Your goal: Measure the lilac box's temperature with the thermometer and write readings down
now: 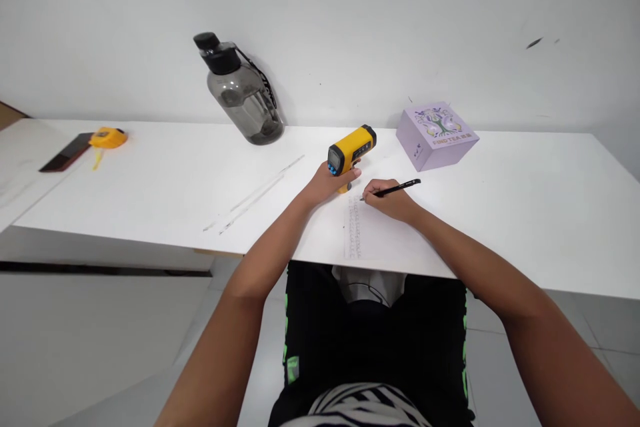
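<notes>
My left hand (330,183) is wrapped round the handle of a yellow and black infrared thermometer (351,149). Its small screen and blue buttons face me, and its front end points away to the right. In my right hand (390,200) is a black pen (403,187), gripped between thumb and fingers with its tip down on the paper. That sheet of paper (385,240) lies flat near the table's front edge. Rows of handwriting too small to read run along its left side. My right hand rests on its upper part.
Against the wall leans or stands a grey water bottle (245,100) with a black cap. A lilac tea box (435,137) sits behind my right hand. Far left on the white table (165,180) are a yellow tape measure (109,137) and a dark flat piece (67,152).
</notes>
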